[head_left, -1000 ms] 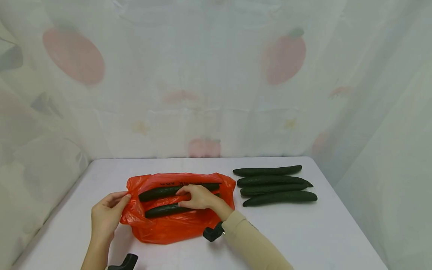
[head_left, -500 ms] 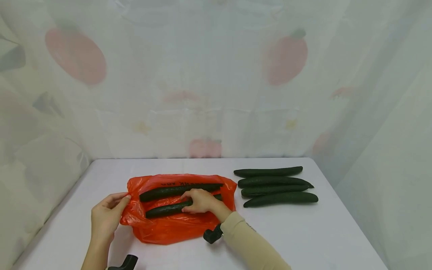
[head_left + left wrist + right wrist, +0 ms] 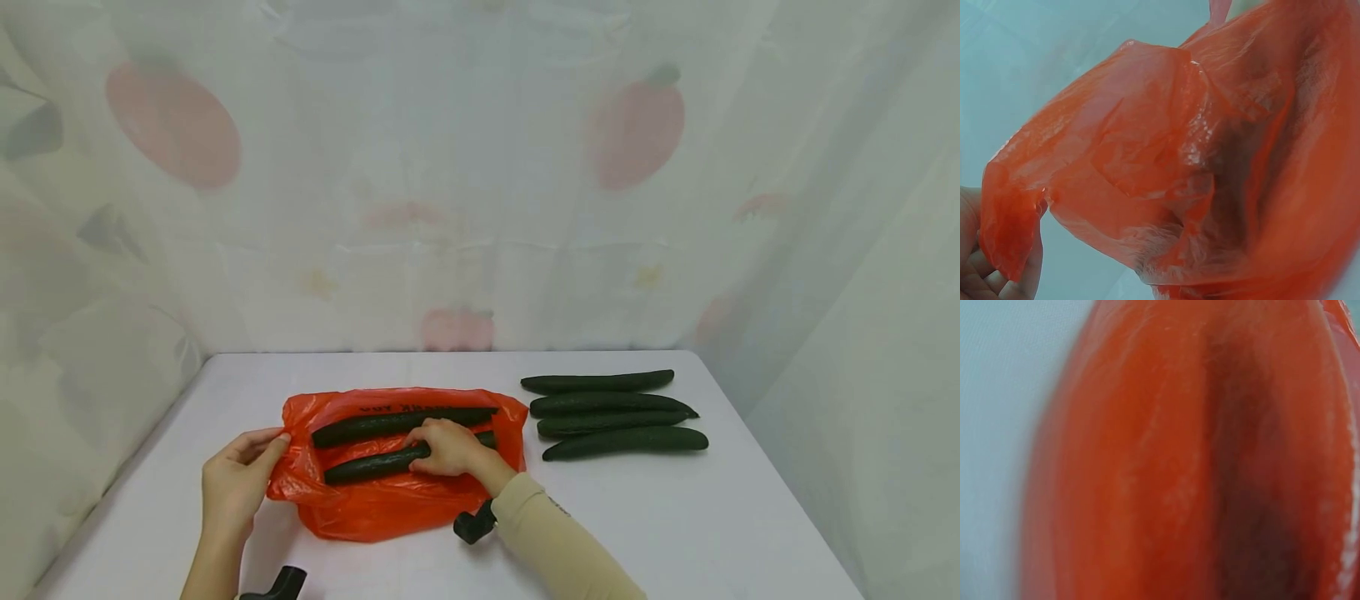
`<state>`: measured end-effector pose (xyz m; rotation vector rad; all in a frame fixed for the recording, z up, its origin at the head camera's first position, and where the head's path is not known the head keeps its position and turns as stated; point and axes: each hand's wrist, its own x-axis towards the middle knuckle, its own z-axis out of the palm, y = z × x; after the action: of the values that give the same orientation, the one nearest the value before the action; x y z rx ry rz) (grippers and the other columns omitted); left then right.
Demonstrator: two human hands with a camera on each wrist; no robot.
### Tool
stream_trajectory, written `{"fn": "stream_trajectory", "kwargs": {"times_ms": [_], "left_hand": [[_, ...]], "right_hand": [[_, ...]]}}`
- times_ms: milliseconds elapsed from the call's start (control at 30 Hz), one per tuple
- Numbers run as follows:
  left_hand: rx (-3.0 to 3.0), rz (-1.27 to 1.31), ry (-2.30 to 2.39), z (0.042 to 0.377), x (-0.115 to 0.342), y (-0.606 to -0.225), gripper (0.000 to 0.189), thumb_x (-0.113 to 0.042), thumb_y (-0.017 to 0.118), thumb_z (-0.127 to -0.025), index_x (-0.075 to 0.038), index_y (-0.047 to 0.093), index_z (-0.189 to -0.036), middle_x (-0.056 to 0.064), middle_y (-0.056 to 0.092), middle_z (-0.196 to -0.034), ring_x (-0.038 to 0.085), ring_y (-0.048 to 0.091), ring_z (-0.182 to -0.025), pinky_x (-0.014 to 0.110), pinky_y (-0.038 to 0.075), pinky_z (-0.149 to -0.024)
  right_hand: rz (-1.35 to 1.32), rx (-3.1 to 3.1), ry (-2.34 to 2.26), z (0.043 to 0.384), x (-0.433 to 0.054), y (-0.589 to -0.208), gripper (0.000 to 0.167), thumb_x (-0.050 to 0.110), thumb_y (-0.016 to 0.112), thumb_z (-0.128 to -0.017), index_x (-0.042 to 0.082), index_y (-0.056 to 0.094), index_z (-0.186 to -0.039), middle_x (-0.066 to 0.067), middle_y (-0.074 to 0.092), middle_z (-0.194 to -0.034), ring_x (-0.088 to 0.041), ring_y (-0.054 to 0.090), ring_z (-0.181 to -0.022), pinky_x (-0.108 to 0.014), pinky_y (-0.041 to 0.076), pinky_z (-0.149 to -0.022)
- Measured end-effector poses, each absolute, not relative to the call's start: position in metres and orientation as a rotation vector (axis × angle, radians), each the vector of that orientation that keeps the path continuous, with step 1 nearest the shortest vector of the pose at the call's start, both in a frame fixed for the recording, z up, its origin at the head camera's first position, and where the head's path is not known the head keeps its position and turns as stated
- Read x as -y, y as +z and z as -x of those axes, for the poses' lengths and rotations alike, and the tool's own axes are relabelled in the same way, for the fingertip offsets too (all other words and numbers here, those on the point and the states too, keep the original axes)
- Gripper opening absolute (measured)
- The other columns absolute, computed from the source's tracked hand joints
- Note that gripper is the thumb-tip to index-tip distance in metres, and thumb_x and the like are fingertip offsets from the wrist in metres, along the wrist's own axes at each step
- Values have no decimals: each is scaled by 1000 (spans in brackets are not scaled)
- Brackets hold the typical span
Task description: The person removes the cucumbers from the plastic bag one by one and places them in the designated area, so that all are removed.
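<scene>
A red plastic bag (image 3: 360,512) lies spread on the table with two dark green cucumbers on it. At its left end my left hand (image 3: 236,479) pinches the bag's edge between thumb and fingers; the left wrist view shows these fingers (image 3: 1032,256) against the red film. My right hand (image 3: 447,450) reaches over the bag and grips the nearer cucumber (image 3: 367,467) around its middle, covering part of it. Just behind lies the farther cucumber (image 3: 375,426), apart from the fingers. In the right wrist view the bag (image 3: 1129,456) fills most of the picture and hides the hand.
Several more cucumbers (image 3: 611,406) lie side by side on the white table (image 3: 637,525), to the right of the bag. A pale curtain (image 3: 525,183) with fruit prints hangs behind the table and along both sides.
My right hand has shifted slightly right and toward me, off the farther cucumber and onto the nearer one. The left hand keeps its pinch on the bag and has not visibly moved.
</scene>
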<state>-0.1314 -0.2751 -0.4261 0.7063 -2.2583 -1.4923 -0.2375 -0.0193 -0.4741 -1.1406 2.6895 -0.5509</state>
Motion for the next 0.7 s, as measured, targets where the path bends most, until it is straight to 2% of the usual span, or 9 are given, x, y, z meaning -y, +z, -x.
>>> {"fn": "stream_trajectory", "kwargs": {"times_ms": [400, 700], "left_hand": [[2262, -709, -1472, 134, 282, -431, 39, -35, 67, -83, -6, 66, -109, -23, 61, -71, -4, 58, -66, 15, 50, -56], [2236, -693, -1498, 134, 284, -430, 36, -32, 68, -83, -5, 66, -107, -23, 61, -70, -4, 59, -66, 15, 50, -56]], "right_hand": [[1135, -2699, -717, 238, 14, -469, 29, 29, 68, -83, 23, 64, -112, 5, 55, -98, -6, 49, -83, -18, 44, -75], [1137, -2697, -831, 240, 8, -460, 29, 27, 66, -85, 22, 61, -114, 3, 56, -107, -7, 50, -90, -19, 45, -82]]}}
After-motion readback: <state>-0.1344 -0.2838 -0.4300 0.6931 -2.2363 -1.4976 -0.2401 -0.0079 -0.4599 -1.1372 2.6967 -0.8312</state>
